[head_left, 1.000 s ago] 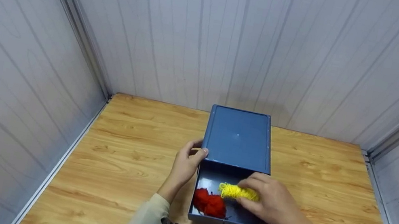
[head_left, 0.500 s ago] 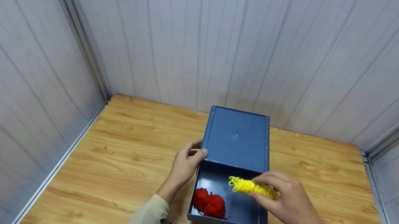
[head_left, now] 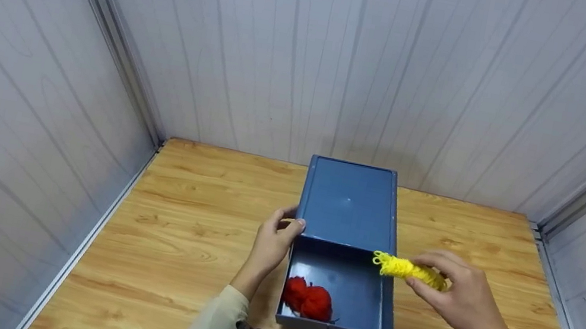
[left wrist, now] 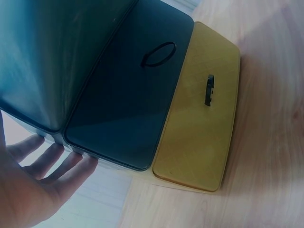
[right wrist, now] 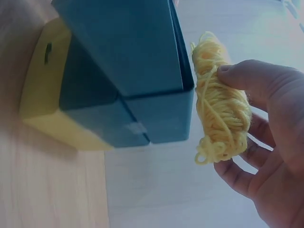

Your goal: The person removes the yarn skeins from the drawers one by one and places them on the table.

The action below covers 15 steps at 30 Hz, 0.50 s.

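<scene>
My right hand (head_left: 463,294) holds a skein of yellow yarn (head_left: 401,267) between thumb and fingers. It is just right of a pulled-out blue drawer (head_left: 359,303), the skein's looped end over the drawer's right edge. In the right wrist view, the yarn (right wrist: 223,104) is beside the drawer's wall, the thumb across it. Red yarn (head_left: 314,301) lies in the drawer's front left corner. My left hand (head_left: 272,242) rests against the left side of the blue cabinet (head_left: 349,204), thumb at its front corner. In the left wrist view, fairly straight fingers (left wrist: 78,171) touch the side.
Below the pulled-out drawer, the left wrist view has a dark blue drawer (left wrist: 128,95) and a yellow drawer (left wrist: 202,118), both pushed in, each with a black loop pull. The cabinet stands on a wood-grain table (head_left: 196,232) near the back wall (head_left: 346,65).
The yellow yarn has risen out of the drawer and moved right in my right hand. My left hand, the cabinet and the red yarn stay in place.
</scene>
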Each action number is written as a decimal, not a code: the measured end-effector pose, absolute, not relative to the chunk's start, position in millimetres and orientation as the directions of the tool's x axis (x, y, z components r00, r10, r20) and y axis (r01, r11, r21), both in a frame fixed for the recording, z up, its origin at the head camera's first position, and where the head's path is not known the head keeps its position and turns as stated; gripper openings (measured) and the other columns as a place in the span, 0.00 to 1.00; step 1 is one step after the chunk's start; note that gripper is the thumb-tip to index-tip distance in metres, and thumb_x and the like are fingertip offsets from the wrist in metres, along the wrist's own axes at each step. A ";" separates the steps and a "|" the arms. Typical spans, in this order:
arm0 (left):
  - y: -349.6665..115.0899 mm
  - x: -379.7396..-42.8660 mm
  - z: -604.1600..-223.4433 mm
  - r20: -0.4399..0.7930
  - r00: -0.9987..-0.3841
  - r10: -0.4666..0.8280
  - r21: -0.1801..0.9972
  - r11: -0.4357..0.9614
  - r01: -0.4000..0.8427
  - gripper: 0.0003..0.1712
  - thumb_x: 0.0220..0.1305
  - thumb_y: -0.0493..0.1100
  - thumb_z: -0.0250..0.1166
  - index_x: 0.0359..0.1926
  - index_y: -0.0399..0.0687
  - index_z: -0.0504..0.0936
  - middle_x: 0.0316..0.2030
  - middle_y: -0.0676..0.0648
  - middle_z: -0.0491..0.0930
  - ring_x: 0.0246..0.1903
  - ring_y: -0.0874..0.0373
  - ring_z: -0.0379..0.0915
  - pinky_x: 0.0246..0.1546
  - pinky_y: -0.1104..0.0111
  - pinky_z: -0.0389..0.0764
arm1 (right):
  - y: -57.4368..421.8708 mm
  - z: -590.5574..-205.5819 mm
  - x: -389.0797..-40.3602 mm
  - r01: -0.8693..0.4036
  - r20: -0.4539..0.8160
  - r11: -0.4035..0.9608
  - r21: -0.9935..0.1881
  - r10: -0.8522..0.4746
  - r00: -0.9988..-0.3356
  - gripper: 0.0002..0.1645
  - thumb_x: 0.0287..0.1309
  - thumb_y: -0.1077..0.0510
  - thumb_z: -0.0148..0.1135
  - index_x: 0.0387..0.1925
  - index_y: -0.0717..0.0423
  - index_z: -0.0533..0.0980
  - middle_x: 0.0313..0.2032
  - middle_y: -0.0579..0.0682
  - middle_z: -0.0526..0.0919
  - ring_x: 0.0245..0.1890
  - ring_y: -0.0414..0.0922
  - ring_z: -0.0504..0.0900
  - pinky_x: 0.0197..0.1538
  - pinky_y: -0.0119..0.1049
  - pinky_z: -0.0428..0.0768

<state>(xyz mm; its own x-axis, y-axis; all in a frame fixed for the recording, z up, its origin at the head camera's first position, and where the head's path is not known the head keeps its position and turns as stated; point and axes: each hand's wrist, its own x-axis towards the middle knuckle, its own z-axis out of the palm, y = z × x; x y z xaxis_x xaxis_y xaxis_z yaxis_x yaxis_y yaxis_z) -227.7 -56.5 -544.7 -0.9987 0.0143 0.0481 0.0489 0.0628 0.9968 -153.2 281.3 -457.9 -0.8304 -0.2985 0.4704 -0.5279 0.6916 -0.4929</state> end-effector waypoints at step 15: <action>-56.1 -228.1 -545.8 0.074 -0.997 0.002 0.994 0.076 0.074 0.29 0.70 0.51 0.62 0.68 0.43 0.76 0.60 0.41 0.79 0.56 0.48 0.77 0.56 0.58 0.81 | 314.8 -502.0 -167.9 -0.343 0.344 0.764 -0.547 -0.169 -0.924 0.14 0.53 0.57 0.79 0.43 0.48 0.87 0.44 0.46 0.88 0.36 0.39 0.81 0.35 0.31 0.78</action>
